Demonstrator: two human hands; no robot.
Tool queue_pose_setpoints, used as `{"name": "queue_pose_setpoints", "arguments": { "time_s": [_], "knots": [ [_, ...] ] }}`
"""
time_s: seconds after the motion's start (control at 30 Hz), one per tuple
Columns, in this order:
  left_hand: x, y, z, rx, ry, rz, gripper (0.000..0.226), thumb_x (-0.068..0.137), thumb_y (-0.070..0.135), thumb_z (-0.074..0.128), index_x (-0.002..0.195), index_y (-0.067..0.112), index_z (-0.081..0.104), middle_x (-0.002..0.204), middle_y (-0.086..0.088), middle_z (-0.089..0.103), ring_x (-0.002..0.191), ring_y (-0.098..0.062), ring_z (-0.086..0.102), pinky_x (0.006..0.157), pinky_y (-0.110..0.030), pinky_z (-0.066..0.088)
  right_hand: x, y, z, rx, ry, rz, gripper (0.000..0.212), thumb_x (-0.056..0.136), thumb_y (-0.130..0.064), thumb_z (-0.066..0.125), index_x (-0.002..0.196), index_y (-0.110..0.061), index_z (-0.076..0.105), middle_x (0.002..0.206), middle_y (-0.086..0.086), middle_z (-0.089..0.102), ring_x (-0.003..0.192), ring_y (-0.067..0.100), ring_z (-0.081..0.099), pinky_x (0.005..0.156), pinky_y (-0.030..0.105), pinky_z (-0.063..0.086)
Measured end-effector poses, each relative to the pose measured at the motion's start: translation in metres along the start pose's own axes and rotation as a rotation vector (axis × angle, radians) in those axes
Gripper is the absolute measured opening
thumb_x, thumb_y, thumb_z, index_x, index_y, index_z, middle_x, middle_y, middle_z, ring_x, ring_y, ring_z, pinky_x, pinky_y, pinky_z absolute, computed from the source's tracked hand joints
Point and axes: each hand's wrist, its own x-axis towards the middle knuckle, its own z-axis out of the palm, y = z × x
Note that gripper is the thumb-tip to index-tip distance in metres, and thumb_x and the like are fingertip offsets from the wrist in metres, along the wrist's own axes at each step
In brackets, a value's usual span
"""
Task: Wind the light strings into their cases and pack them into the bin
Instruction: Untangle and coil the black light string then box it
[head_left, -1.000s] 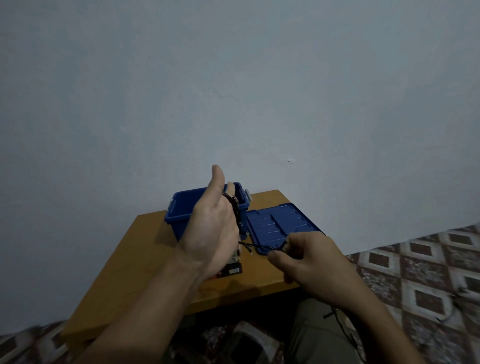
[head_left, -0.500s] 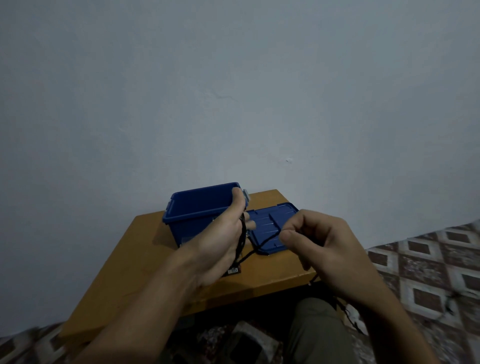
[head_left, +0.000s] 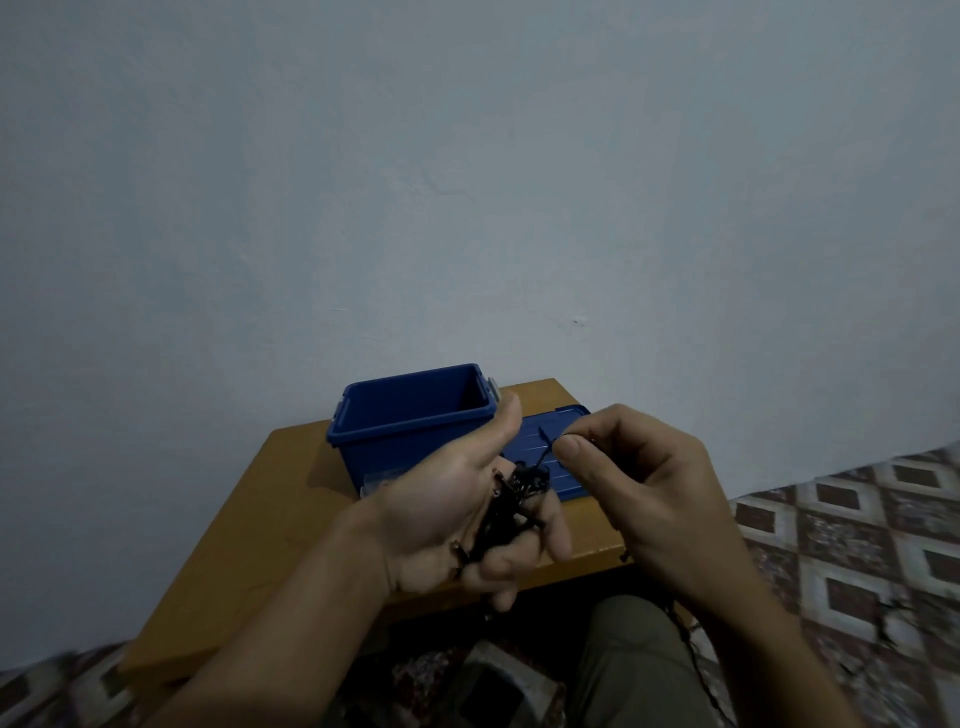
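While the left hand (head_left: 453, 519) curls round the light string (head_left: 514, 493) — right hand (head_left: 649, 493) pinches its strand.

Deep blue all over the bin (head_left: 410, 418) at the far side of the desk (head_left: 270, 525), with pale grey on its latches (head_left: 492, 387); same blue, ribbed in straight lines, on the lid (head_left: 529, 437) to its right. Black for the light string (head_left: 506, 514). Warm orange-brown on the desk. Flat pale blue-grey across the wall (head_left: 467, 182). Brown squares in cream diamonds on the floor (head_left: 857, 519) at right. Dull olive on the trouser leg (head_left: 623, 667) nearest
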Motion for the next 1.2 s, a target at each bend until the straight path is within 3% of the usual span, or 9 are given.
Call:
{"name": "queue_pose_setpoints", "arguments": {
  "time_s": [0.23,0.33,0.43,0.57,0.67,0.77,0.87,1.07,1.2],
  "knots": [
    [-0.001,-0.001,-0.002,-0.144,-0.170,0.021,0.083,0.092,0.080,0.024,0.051,0.010,0.044,0.035,0.000,0.036,0.028,-0.009,0.033,0.044,-0.024,0.046,-0.001,0.006,0.002,-0.068,-0.063,0.067,0.018,0.093,-0.030,0.064,0.082,-0.017,0.073,0.073,0.014,0.066,0.068,0.033,0.060,0.063,0.045,0.049],
    [-0.002,-0.002,-0.001,-0.182,-0.207,0.066,0.080,0.093,0.077,0.022,0.050,0.013,0.040,0.037,-0.002,0.040,0.029,-0.013,0.034,0.050,-0.028,0.049,-0.001,0.008,0.003,-0.124,-0.089,0.108,0.019,0.095,-0.031,0.062,0.086,-0.018,0.073,0.074,0.010,0.068,0.064,0.024,0.060,0.058,0.037,0.048],
    [0.000,-0.003,-0.003,-0.235,-0.240,0.155,0.075,0.097,0.070,0.023,0.063,0.008,0.049,0.049,-0.008,0.051,0.041,-0.020,0.045,0.064,-0.037,0.049,-0.001,0.012,0.002,-0.162,-0.106,0.176,0.016,0.098,-0.028,0.060,0.090,-0.022,0.072,0.070,0.002,0.067,0.061,0.007,0.058,0.059,0.026,0.046],
    [-0.001,-0.002,-0.004,-0.318,-0.267,0.228,0.062,0.098,0.053,0.041,0.101,-0.006,0.060,0.085,-0.021,0.067,0.074,-0.030,0.066,0.083,-0.044,0.048,-0.002,0.014,0.001,-0.201,-0.208,0.221,0.017,0.100,-0.027,0.059,0.086,-0.030,0.068,0.070,-0.004,0.070,0.065,0.019,0.067,0.065,0.038,0.054],
    [-0.004,-0.004,-0.003,-0.409,-0.287,0.259,0.057,0.093,0.040,0.053,0.125,-0.008,0.058,0.107,-0.020,0.068,0.096,-0.031,0.066,0.097,-0.044,0.046,-0.002,0.009,0.000,-0.183,-0.287,0.247,0.015,0.097,-0.020,0.064,0.097,-0.032,0.073,0.084,-0.008,0.075,0.077,0.008,0.071,0.066,0.028,0.055],
    [-0.004,-0.001,-0.001,-0.425,-0.262,0.323,0.064,0.094,0.038,0.050,0.139,-0.009,0.048,0.122,-0.020,0.064,0.110,-0.029,0.062,0.110,-0.044,0.037,-0.003,0.012,0.000,-0.363,-0.315,0.213,0.031,0.094,-0.026,0.051,0.097,-0.052,0.068,0.096,-0.023,0.072,0.090,-0.002,0.068,0.073,0.022,0.058],
    [-0.002,0.002,-0.003,-0.454,-0.191,0.372,0.071,0.094,0.038,0.050,0.145,-0.010,0.039,0.132,-0.023,0.060,0.116,-0.032,0.060,0.114,-0.048,0.034,-0.003,0.013,0.003,-0.474,-0.309,0.198,0.019,0.100,-0.029,0.054,0.097,-0.037,0.071,0.093,-0.016,0.074,0.085,0.003,0.068,0.070,0.027,0.057],
    [0.001,0.003,-0.005,-0.505,-0.029,0.498,0.059,0.093,0.011,0.046,0.148,-0.007,0.034,0.146,-0.023,0.050,0.126,-0.033,0.058,0.112,-0.045,0.042,-0.004,0.012,0.008,-0.289,-0.359,0.366,0.008,0.100,-0.023,0.059,0.100,-0.023,0.067,0.090,-0.004,0.076,0.076,0.012,0.072,0.079,0.041,0.060],
    [0.005,0.004,-0.003,-0.488,0.119,0.572,0.050,0.096,-0.004,0.035,0.145,-0.006,0.035,0.141,-0.020,0.056,0.129,-0.032,0.057,0.108,-0.039,0.047,-0.004,0.009,0.009,-0.306,-0.404,0.375,0.014,0.099,-0.026,0.061,0.088,-0.022,0.068,0.085,-0.005,0.074,0.070,0.011,0.071,0.070,0.033,0.058]
  ]
}}
